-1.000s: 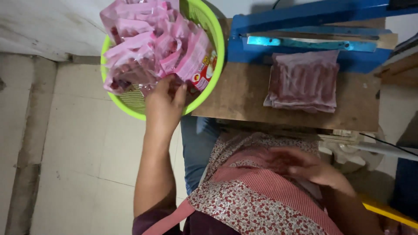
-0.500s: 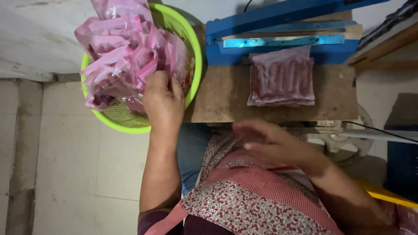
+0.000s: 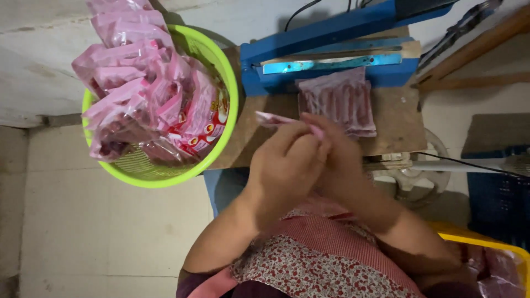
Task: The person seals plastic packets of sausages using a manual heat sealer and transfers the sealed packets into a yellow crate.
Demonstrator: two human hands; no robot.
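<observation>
Pale floor tiles and a rough whitewashed wall frame our little packing spot, with a small worn wooden board (image 3: pixel 259 138) serving as the bench in front of us.

We've got both hands together over the board's near edge. Our left hand (image 3: pixel 287 165) and right hand (image 3: pixel 339 157) are each closed on the same thin pink packet (image 3: pixel 276 119), pinching it flat so one end sticks out to the left. It's soft, crinkly plastic film, so it probably takes two hands to keep it straight.

Just beyond our fingers, a filled clear bag (image 3: pixel 339 99) lies on the board with its top edge up against the blue sealer (image 3: pixel 331 52) at the far edge. That puts the open end right at the metal sealing strip, which makes sense. You can see ridged, sausage-like shapes through the film.

Off the board's left edge sits a lime green basket (image 3: pixel 223 83), a round plastic mesh thing, heaped with glossy pink packets (image 3: pixel 138 94), close enough for our left arm to reach. At the bottom right there's the corner of a yellow tub (image 3: pixel 491 243).
</observation>
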